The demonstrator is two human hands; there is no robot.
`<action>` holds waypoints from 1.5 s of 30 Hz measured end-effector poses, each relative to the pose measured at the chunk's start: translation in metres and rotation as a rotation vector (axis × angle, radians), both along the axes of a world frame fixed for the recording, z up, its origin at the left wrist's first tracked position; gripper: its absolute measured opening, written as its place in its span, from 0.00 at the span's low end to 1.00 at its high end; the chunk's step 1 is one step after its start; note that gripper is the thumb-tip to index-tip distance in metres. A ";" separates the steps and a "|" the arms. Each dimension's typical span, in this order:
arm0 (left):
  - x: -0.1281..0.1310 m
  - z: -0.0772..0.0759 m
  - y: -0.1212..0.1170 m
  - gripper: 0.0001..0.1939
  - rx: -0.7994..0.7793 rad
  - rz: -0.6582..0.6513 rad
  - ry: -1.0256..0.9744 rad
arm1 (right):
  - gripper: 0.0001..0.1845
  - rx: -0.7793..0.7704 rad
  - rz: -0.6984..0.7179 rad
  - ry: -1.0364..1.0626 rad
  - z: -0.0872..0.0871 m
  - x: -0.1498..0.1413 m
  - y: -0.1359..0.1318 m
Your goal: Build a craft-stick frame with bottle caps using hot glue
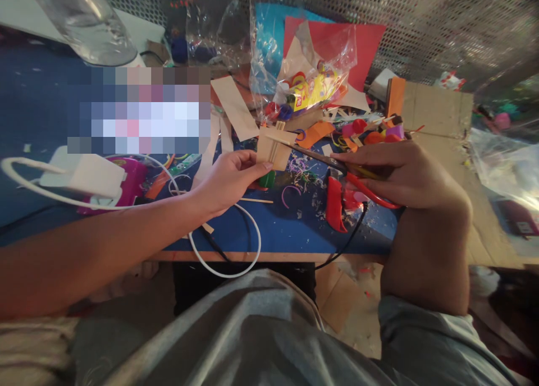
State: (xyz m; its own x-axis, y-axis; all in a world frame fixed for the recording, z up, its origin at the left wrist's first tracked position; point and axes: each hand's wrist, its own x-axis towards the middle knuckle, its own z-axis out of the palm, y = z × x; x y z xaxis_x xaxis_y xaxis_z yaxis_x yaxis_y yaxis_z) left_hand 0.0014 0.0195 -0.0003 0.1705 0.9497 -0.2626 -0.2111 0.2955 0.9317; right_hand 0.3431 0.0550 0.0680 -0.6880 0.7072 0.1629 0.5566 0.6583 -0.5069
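Observation:
My left hand (229, 178) pinches a small square piece of cardboard (263, 147) between thumb and fingers, above the desk. Thin wooden sticks (274, 145) lie upright across its face and stick out past the top edge. My right hand (404, 173) is closed around scissors (322, 158) with long dark blades; their tip reaches the right side of the cardboard. The handles are partly hidden by my fingers. Just below my right hand is a red tool (334, 203) with a black cord, which looks like a glue gun.
Paper shreds (303, 173) and a loose stick (256, 200) litter the blue desk (290, 234). A white cable (257, 234) loops over its front edge. A white adapter (84, 173) stands left, a water bottle (92, 32) behind it. Cardboard (446, 116) lies right; coloured sheets (357, 44) stand behind.

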 end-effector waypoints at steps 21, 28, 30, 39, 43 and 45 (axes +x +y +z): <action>0.001 0.008 0.000 0.07 -0.046 0.010 0.008 | 0.27 -0.018 -0.004 -0.001 -0.001 0.004 -0.001; 0.001 0.009 0.000 0.13 -0.043 0.002 -0.001 | 0.26 0.009 -0.029 -0.037 -0.001 0.003 -0.003; 0.001 0.010 0.000 0.13 -0.043 0.003 0.001 | 0.26 0.006 -0.026 -0.041 -0.001 0.003 -0.003; 0.000 0.007 -0.001 0.17 -0.026 0.001 -0.003 | 0.26 -0.016 -0.056 -0.017 -0.004 0.005 -0.003; 0.000 0.003 -0.001 0.24 -0.003 -0.007 0.013 | 0.27 -0.041 -0.048 0.016 -0.006 0.006 -0.002; 0.000 0.002 -0.001 0.26 0.004 -0.003 0.024 | 0.28 -0.048 -0.032 0.025 -0.007 0.006 0.000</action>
